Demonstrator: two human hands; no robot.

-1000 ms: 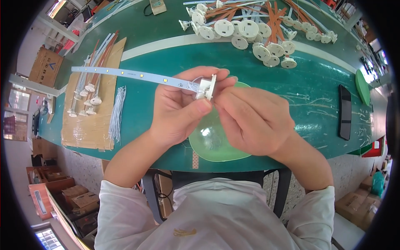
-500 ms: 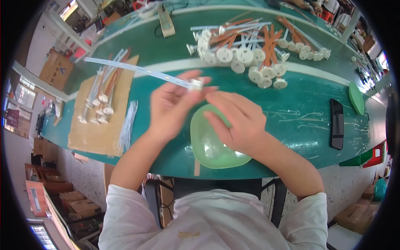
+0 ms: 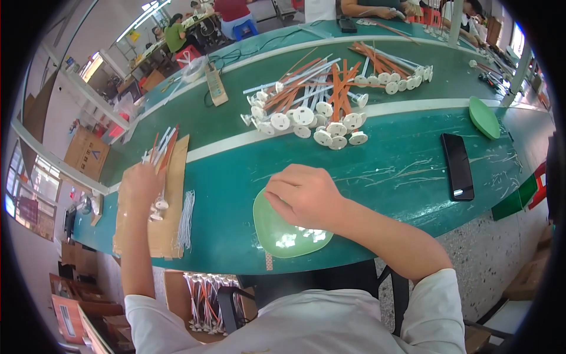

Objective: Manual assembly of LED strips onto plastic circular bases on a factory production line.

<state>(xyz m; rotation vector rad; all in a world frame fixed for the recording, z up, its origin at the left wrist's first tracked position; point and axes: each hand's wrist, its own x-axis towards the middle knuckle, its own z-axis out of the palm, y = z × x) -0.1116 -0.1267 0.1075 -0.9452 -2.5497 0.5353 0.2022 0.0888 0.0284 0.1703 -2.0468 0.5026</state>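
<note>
My left hand (image 3: 141, 184) is over the cardboard sheet (image 3: 168, 239) at the left, fingers curled among LED strips (image 3: 160, 147) with round white end caps. What it grips is hidden by the hand. Above the green dish (image 3: 289, 245) my right hand (image 3: 303, 197) is closed in a pinch; anything between its fingertips is too small to make out. Beside the cardboard lies a bundle of thin white wires (image 3: 186, 221). Farther back, a large pile of white and orange strips with white round caps (image 3: 303, 115) lies on the green table.
A black phone (image 3: 457, 167) and a second green dish (image 3: 484, 118) lie to the right, near scattered wire scraps. A power strip (image 3: 216, 87) sits at the back. Below the table edge, a box (image 3: 175, 301) holds more strips. Other people work farther off.
My left hand has moved from the middle to the cardboard at the left, carrying the LED strip away from my right hand. The right hand stays above the dish. The view has tilted up.
</note>
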